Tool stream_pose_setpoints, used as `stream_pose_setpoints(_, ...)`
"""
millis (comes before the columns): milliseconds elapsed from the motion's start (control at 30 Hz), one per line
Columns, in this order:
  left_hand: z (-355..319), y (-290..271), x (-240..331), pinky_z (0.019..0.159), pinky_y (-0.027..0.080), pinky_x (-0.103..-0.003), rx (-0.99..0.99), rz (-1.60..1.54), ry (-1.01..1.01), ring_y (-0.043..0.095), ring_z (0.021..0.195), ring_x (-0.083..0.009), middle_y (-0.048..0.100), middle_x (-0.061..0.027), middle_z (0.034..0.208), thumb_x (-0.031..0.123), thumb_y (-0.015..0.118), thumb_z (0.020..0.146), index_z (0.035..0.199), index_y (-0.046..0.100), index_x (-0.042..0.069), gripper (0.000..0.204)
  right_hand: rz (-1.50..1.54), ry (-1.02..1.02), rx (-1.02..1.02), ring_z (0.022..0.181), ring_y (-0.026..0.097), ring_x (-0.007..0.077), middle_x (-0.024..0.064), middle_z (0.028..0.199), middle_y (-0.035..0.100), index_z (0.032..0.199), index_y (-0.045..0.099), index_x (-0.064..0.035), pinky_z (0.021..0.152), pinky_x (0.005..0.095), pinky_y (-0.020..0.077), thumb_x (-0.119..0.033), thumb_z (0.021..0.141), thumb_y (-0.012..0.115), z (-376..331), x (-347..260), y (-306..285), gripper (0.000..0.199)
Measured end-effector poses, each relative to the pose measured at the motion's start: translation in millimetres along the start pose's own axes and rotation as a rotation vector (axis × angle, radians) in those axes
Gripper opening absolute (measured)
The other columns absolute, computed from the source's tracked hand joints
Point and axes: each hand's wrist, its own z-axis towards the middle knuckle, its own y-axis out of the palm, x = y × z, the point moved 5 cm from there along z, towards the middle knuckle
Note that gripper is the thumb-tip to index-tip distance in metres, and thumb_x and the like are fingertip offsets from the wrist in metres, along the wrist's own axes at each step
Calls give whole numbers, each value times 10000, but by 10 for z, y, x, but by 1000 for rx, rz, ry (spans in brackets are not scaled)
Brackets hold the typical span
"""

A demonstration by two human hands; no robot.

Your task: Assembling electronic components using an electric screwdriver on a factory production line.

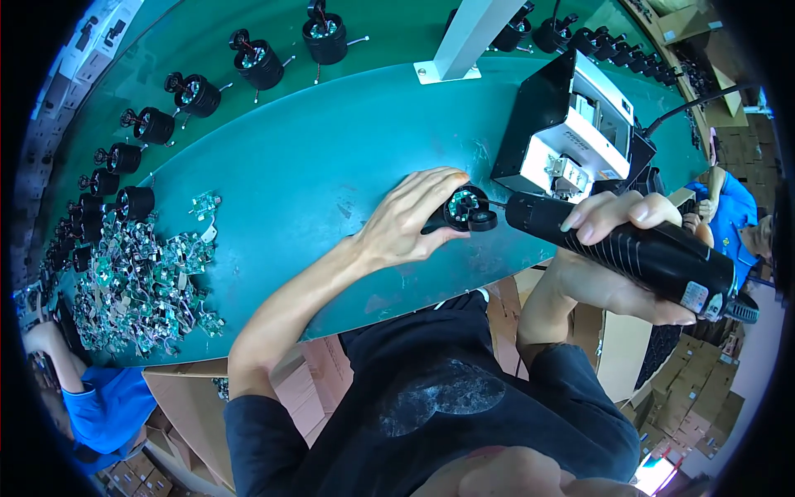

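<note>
My left hand [411, 209] is closed around a round black housing [451, 217] just above the green table. A small green circuit board [466, 201] shows in its open end, and a round black part sits at its lower right. In my right hand [617, 248] is a black electric screwdriver [654, 263], held level with the fingers wrapped round its body. Its thin bit [497, 204] points left and reaches the edge of the housing. Whether the tip touches a screw cannot be made out.
A white and black screw feeder [571, 124] stands at the right, behind the screwdriver. A metal post [464, 50] rises from the table. Loose circuit boards [141, 282] are heaped at the left. Black housings [258, 65] line the far side. Co-workers in blue sit at both sides.
</note>
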Motion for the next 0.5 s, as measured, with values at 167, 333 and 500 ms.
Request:
stream_pose_setpoints(167,-24,5,-20,967,480,-405,5,-5,-15,598,1130,-320,604,-152,1272,113,844,636,1282,533,-21,730,-21,-22,-77,487,555,140,108,897,588,1445,300,-173,360,281,475,-831,856,226,-1,18,30,886)
stream_pose_setpoints(333,-35,20,-23,960,492,-406,22,0,-17,604,1123,-327,604,-161,1270,112,843,638,1286,527,-27,733,36,24,-34,468,562,161,111,833,588,1430,273,-214,356,291,490,-857,806,287,-13,85,71,897)
stream_pose_setpoints(500,-23,13,3,954,504,-406,37,21,15,611,1113,-336,603,-178,1267,110,843,639,1292,519,-33,742,116,68,-49,462,576,181,119,779,597,1404,269,-252,362,305,511,-879,752,350,-37,148,203,908)
